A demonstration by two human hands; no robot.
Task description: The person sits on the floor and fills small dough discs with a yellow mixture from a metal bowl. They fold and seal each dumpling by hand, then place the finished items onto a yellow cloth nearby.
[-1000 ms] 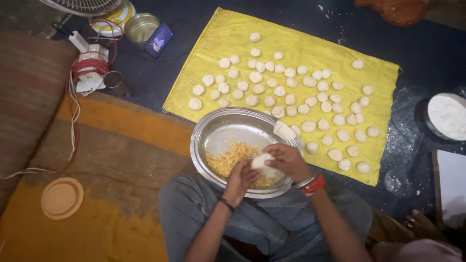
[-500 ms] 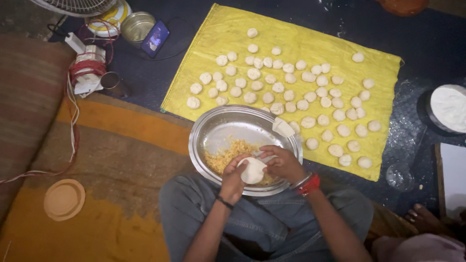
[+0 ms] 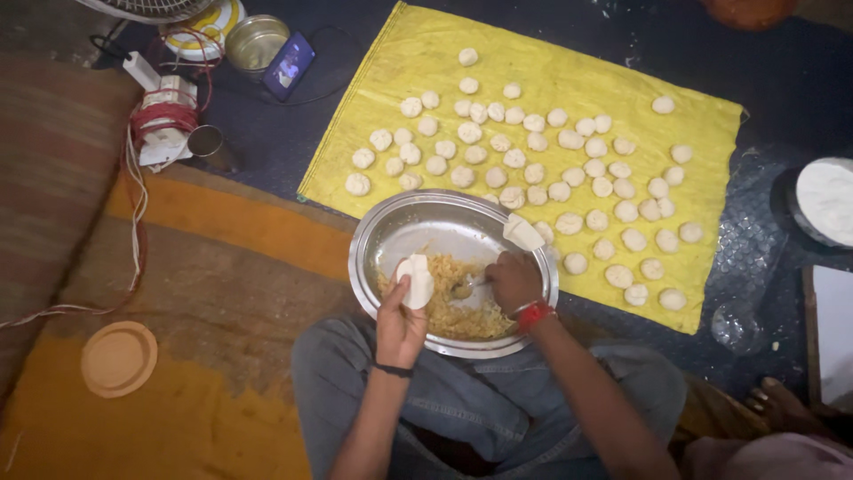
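Note:
A round steel tray [image 3: 391, 233] rests on my lap with a heap of yellowish filling [image 3: 455, 307] in it. My left hand [image 3: 399, 322] holds a flattened disc of white dough [image 3: 416, 280] over the tray's left side. My right hand [image 3: 514, 281], with a red band at the wrist, grips a spoon [image 3: 465, 288] whose bowl is in the filling. Another piece of dough [image 3: 522, 233] leans on the tray's far right rim. Beyond the tray lies a yellow sheet [image 3: 569, 80] covered with several round white dough balls [image 3: 533, 173].
At the far left stand a steel bowl [image 3: 256, 40], a phone [image 3: 289, 65], a steel cup [image 3: 209, 142] and a cord reel [image 3: 163, 124]. A small orange plate [image 3: 118, 357] lies on the mat. A white-filled dish [image 3: 826, 200] sits right. Someone's foot [image 3: 782, 402] shows lower right.
My hands held the dough disc together over the tray. Now they are apart: the left keeps the disc, the right has taken the spoon into the filling.

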